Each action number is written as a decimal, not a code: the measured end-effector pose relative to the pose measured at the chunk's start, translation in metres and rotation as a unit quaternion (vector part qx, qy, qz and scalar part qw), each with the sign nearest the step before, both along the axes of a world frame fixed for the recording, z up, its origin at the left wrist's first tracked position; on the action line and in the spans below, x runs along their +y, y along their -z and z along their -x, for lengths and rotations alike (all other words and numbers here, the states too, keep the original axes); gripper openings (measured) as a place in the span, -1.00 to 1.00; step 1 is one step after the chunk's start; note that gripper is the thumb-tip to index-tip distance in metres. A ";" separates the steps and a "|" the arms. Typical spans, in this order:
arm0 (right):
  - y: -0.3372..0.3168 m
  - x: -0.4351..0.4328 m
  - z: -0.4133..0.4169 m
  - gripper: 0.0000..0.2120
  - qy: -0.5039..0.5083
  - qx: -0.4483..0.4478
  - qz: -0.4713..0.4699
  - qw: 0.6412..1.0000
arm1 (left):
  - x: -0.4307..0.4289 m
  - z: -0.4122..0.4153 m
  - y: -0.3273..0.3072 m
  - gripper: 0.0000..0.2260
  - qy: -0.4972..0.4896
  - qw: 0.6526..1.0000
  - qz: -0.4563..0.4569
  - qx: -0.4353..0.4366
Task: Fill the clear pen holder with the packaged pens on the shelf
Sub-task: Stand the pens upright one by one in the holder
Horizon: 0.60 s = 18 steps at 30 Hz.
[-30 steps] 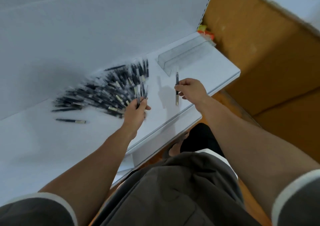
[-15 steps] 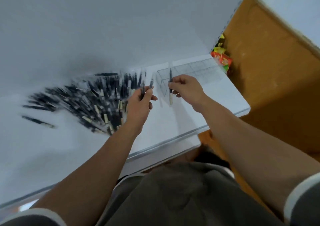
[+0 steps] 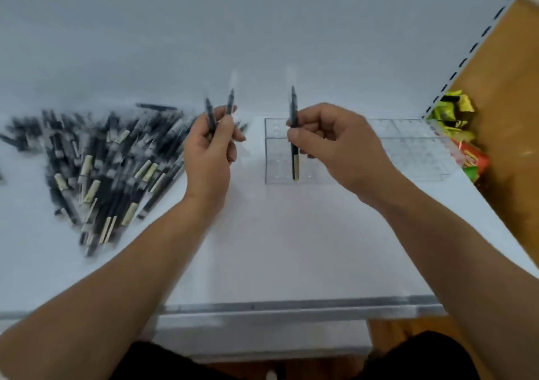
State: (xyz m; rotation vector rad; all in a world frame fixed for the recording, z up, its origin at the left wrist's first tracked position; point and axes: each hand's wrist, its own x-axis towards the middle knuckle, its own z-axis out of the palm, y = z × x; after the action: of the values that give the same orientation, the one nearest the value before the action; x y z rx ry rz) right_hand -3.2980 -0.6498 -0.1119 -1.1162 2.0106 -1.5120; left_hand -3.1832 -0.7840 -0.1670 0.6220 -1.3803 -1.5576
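Since a second ago the right hand (image 3: 329,143) has carried its pen (image 3: 293,117) from near the front edge of the shelf (image 3: 277,233) across to the left end of the clear pen holder (image 3: 408,158), and the left hand (image 3: 208,158) has lifted away from the pile of packaged pens (image 3: 102,160). At this moment the right hand pinches that pen between thumb and curled fingers about halfway along its length and holds it upright. Its lower end, which carries a pale label, shows against the holder's leftmost section, though it cannot be told whether it is already inside or just in front of the clear wall. To the left, apart from the holder, the left hand grips two more pens (image 3: 210,117), fingers curled round their lower halves, the upper ends pointing up and slightly splayed. The pile, dark pens in clear sleeves, lies heaped on the left part of the white shelf, blurred by motion. The holder lies lengthwise toward the back right of the shelf and is divided into sections. Beyond its far right end, at the shelf's corner, sit yellow-green and orange packets (image 3: 455,117).
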 end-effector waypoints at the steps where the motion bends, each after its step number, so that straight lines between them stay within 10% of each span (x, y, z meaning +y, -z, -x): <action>1: -0.001 -0.001 0.003 -0.93 -0.002 0.012 0.031 0.999 | -0.003 0.004 0.001 -0.84 -0.010 1.000 -0.001 0.021; 9: -0.013 -0.007 0.013 -0.91 0.039 0.058 0.155 0.985 | -0.011 0.012 -0.011 -0.86 0.026 0.996 0.026 0.080; 18: -0.009 -0.046 0.028 -0.96 0.076 0.097 0.095 0.988 | -0.018 0.014 -0.003 -0.85 0.040 0.994 0.045 0.088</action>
State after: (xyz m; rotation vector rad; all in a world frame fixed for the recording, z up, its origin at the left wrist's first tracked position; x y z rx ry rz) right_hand -3.3260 -0.6963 -0.1028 -1.2526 2.1597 -1.7627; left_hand -3.1977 -0.8019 -0.1644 0.3703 -1.3469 -1.5636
